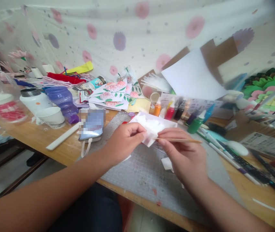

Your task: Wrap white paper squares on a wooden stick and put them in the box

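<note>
Fingers (139, 129) of the left hand (125, 141) are closing tight on the near edge of a thin, crumpled white piece of tissue paper (155, 124), thumb and forefinger pinching it just above a grey gridded cutting mat (139, 174). Opposite, the right hand (184, 156) is gripping a slim, pale wooden stick (185, 140) between thumb and fingertips, holding it level. Its inner end is meeting the tissue paper's lower edge, and its outer end is pointing towards a green plastic paint bottle (195, 125) lying near the mat. A small white paper scrap (167, 163) is lying on the mat under the right hand. To my eye the tissue paper looks flimsy, so the two hands pulling apart, or the wooden stick pressing too hard, could be tearing it. The pinch is also taking only a narrow strip, so the sheet may be slipping free. With the cluttered light wooden table (43, 138) crowding in, a stray sweep of the stick's far end could be knocking the bottle and its neighbours.
</note>
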Demonstrator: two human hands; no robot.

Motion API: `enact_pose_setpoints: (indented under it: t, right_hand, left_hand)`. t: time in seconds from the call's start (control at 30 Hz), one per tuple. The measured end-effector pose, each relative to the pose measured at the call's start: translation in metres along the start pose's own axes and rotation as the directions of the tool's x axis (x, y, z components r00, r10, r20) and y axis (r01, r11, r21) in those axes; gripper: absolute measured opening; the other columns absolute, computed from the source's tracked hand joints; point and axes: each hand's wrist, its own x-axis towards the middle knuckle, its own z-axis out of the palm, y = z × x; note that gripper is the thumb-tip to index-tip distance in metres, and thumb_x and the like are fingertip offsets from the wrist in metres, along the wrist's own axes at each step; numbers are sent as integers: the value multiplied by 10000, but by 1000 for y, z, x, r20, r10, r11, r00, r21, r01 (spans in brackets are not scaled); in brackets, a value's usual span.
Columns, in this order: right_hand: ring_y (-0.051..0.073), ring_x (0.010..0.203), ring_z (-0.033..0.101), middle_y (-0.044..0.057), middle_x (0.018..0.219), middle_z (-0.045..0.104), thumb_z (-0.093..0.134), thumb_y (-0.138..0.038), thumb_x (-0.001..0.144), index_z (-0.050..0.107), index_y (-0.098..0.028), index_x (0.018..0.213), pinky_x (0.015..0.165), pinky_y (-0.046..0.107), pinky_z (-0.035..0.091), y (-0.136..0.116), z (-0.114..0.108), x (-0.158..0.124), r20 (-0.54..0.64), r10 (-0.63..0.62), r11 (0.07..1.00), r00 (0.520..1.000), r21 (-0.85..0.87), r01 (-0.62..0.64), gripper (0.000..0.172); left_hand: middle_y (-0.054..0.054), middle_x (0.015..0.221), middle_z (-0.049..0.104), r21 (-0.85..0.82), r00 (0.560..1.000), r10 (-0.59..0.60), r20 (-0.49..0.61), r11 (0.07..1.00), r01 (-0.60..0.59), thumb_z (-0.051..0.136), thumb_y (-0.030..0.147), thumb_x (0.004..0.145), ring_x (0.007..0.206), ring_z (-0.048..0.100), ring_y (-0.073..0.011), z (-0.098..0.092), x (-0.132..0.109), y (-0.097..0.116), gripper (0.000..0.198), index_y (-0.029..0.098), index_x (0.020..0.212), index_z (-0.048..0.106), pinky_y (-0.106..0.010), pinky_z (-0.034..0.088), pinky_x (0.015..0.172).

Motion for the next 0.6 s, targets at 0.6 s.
enact_pose_setpoints:
  t: [0.6]
  right_hand:
    - [167, 837, 665, -7, 801, 716, 689, -84, 772, 740, -287, 789, 762, 326, 553, 4, 1, 3, -22, 44, 942, 999, 333, -34, 210]
  left_hand:
    - [-5, 838, 652, -488, 957, 15, 290, 863, 134, 730, 293, 761, 759, 606, -120, 0, 4, -4, 314, 169, 1031, 631, -250, 465, 713]
